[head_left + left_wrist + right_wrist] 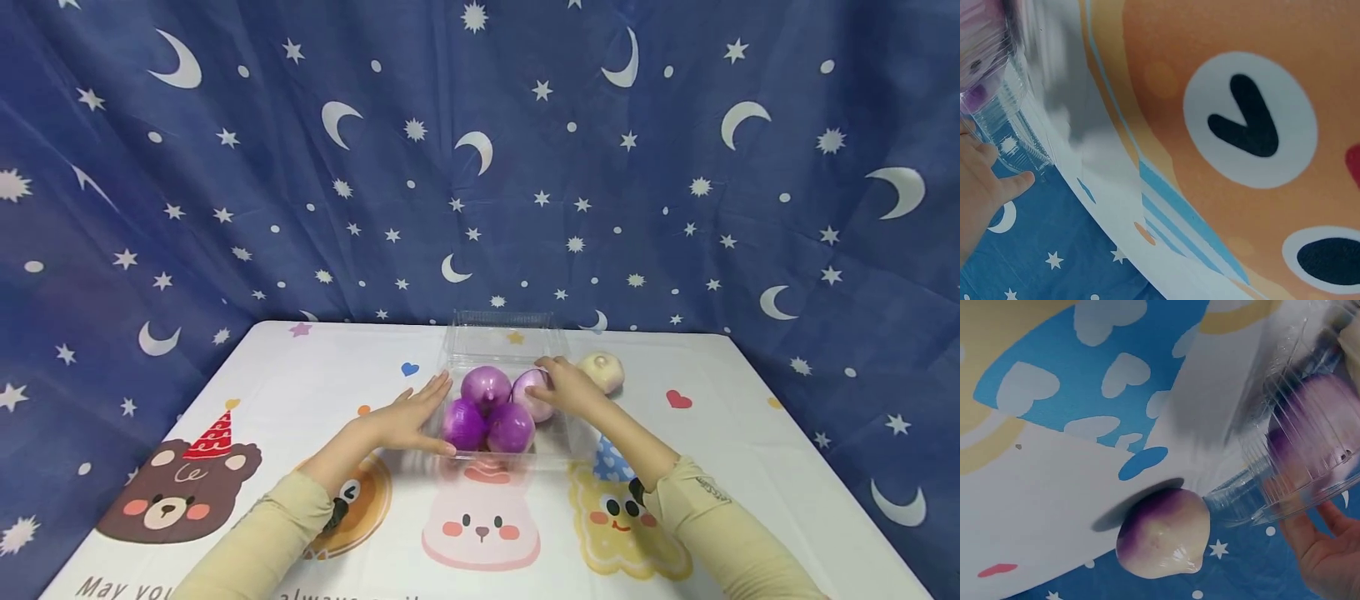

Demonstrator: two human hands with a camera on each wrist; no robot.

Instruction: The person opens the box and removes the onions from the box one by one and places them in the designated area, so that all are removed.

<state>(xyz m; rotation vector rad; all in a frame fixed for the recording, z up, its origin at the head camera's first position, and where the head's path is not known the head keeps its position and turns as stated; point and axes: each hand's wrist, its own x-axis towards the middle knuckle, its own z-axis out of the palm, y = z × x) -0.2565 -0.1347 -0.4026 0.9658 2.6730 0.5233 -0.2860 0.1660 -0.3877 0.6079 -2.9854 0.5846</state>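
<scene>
A clear plastic clamshell box (551,442) sits on the table with its lid (487,340) folded back. Inside lie several shiny purple turnips (511,428), round and close together. My left hand (408,418) rests along the box's left side, fingers spread and fairly straight, thumb by the near corner. Over the right wall reaches my right hand (572,388), its thumb and fingers around a paler purple-and-white turnip (531,398) in the box. Outside the box, right of that hand, another white-and-purple turnip (1163,534) lies on the table; it appears mostly cream (603,372) in the head view.
The white tablecloth (720,467) carries printed cartoon figures, among them a bear (168,492) and a rabbit (482,525). A blue curtain (480,208) with moons and stars hangs behind and beside the table.
</scene>
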